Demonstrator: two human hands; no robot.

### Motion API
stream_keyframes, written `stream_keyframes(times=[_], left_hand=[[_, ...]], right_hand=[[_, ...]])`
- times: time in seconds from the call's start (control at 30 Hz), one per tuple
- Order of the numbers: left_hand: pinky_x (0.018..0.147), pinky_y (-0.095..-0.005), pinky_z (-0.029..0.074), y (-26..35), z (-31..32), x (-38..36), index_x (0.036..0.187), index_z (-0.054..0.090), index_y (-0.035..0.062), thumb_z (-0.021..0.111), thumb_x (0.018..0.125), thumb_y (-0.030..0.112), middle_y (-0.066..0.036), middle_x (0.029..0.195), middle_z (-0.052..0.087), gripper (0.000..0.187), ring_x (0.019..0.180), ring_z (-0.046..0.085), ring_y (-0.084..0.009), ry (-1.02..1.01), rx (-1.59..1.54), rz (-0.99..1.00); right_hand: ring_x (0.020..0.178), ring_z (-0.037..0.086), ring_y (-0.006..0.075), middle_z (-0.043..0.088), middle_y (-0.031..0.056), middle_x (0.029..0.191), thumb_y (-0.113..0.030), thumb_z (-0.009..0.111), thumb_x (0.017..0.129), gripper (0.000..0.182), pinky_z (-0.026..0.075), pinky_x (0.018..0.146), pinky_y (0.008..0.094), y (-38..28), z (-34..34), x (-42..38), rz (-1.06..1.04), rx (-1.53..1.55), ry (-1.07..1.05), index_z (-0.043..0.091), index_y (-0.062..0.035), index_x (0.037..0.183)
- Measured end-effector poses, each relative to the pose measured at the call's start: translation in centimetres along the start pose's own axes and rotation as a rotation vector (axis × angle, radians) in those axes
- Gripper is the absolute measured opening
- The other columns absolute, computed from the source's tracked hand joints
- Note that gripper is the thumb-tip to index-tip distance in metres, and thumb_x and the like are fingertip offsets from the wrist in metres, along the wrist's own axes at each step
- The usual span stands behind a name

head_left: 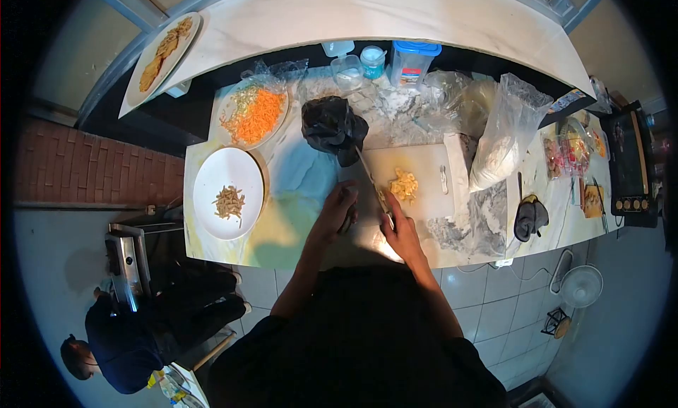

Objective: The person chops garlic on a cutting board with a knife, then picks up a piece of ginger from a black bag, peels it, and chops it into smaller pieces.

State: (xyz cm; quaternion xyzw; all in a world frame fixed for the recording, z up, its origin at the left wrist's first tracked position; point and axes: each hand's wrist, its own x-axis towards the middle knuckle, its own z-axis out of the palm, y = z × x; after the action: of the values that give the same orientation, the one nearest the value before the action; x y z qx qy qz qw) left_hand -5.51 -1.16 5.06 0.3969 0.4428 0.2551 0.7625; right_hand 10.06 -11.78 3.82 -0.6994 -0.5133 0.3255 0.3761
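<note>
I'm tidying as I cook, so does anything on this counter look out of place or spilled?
Nothing looks spilled. The cut pieces sit in a heap on the cutting board. One oddity: a crumpled black bag lies among the food, touching the board's corner.

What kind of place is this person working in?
Most likely a home kitchen. The right hand holds a knife over a white cutting board with chopped food, and plates such as the shredded carrot plate sit on the marble counter.

— What is on the cutting board (424,169)?
— A small pile of yellow cut pieces (404,185), near its middle.
— And the knife (372,182)?
— Long and thin, slanted across the board's left edge.
</note>
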Motion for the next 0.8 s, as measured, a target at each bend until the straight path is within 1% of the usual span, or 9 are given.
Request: stream_keyframes(times=[0.03,0.1,0.13,0.17,0.27,0.33,0.5,0.7,0.8], left_hand=[[0.046,-0.0263,0.043,-0.2,-0.3,-0.3,0.126,0.042,0.0061,0.049,0.092,0.015,-0.004,0.077,0.049,0.036,0.054,0.051,-0.0111,-0.037,0.117,0.000],[0.045,-0.0260,0.042,-0.7,-0.5,-0.6,0.129,0.041,0.0063,0.049,0.092,0.015,-0.003,0.076,0.049,0.039,0.053,0.050,-0.0102,-0.067,0.168,0.006],[0.044,-0.0257,0.041,-0.9,-0.6,-0.8,0.132,0.039,0.0065,0.050,0.092,0.014,-0.003,0.075,0.049,0.042,0.051,0.049,-0.0092,-0.094,0.225,0.014],[0.044,-0.0257,0.041,-1.1,-0.7,-0.9,0.132,0.039,0.0065,0.050,0.092,0.014,-0.003,0.075,0.049,0.042,0.051,0.049,-0.0092,-0.093,0.230,0.014],[0.043,-0.0247,0.041,-1.2,-0.5,-1.3,0.136,0.035,0.0066,0.049,0.092,0.013,-0.002,0.075,0.048,0.046,0.050,0.047,-0.0081,-0.189,0.173,0.034],[0.044,-0.0240,0.041,-1.5,-0.3,-1.1,0.136,0.035,0.0058,0.049,0.093,0.012,-0.002,0.075,0.048,0.046,0.050,0.046,-0.0078,-0.177,0.074,0.015],[0.043,-0.0237,0.041,-1.1,-0.4,-0.9,0.135,0.036,0.0053,0.050,0.093,0.013,-0.002,0.076,0.048,0.045,0.050,0.047,-0.0073,-0.157,0.087,-0.030],[0.041,-0.0226,0.039,-2.0,-0.1,0.4,0.129,0.042,0.0036,0.053,0.092,0.014,-0.001,0.071,0.046,0.040,0.048,0.046,-0.0063,-0.157,0.091,0.056],[0.039,-0.0225,0.037,-2.1,0.8,0.7,0.125,0.045,0.0030,0.054,0.092,0.014,0.000,0.066,0.044,0.037,0.045,0.044,-0.0060,-0.155,0.074,0.082]], right_hand=[[0.053,0.056,0.0302,0.057,0.0207,0.065,-0.010,0.046,0.088,0.052,0.045,0.058,0.0374,-0.3,0.2,-0.3,0.002,0.030,-0.005,0.035,-0.0144,0.138],[0.052,0.056,0.0310,0.057,0.0208,0.065,-0.011,0.046,0.088,0.051,0.045,0.058,0.0385,0.1,1.1,-0.8,0.010,0.015,-0.036,0.036,-0.0171,0.138],[0.051,0.055,0.0316,0.057,0.0206,0.063,-0.010,0.047,0.087,0.053,0.045,0.057,0.0388,0.2,1.6,-0.9,-0.054,-0.014,-0.005,0.036,-0.0186,0.138],[0.050,0.055,0.0321,0.056,0.0204,0.062,-0.010,0.047,0.086,0.055,0.045,0.056,0.0392,0.4,2.0,-0.9,-0.117,-0.041,0.027,0.035,-0.0200,0.139],[0.048,0.054,0.0322,0.054,0.0199,0.058,-0.009,0.049,0.083,0.060,0.045,0.054,0.0393,-0.1,2.3,-1.0,-0.135,-0.070,0.033,0.035,-0.0228,0.139],[0.047,0.054,0.0320,0.053,0.0193,0.056,-0.009,0.050,0.081,0.061,0.045,0.052,0.0391,0.3,2.6,-1.0,-0.112,-0.097,0.051,0.036,-0.0233,0.139],[0.049,0.055,0.0338,0.053,0.0155,0.053,-0.010,0.055,0.076,0.069,0.047,0.052,0.0425,-0.2,2.7,-1.2,-0.107,-0.156,0.062,0.033,-0.0258,0.140],[0.044,0.054,0.0327,0.051,0.0142,0.048,-0.012,0.055,0.076,0.069,0.048,0.049,0.0422,0.4,2.4,-0.8,-0.163,-0.312,0.113,0.031,-0.0222,0.141],[0.045,0.054,0.0338,0.052,0.0145,0.049,-0.014,0.055,0.076,0.073,0.048,0.048,0.0430,0.5,1.9,-0.8,-0.140,-0.341,0.068,0.026,-0.0213,0.142]])
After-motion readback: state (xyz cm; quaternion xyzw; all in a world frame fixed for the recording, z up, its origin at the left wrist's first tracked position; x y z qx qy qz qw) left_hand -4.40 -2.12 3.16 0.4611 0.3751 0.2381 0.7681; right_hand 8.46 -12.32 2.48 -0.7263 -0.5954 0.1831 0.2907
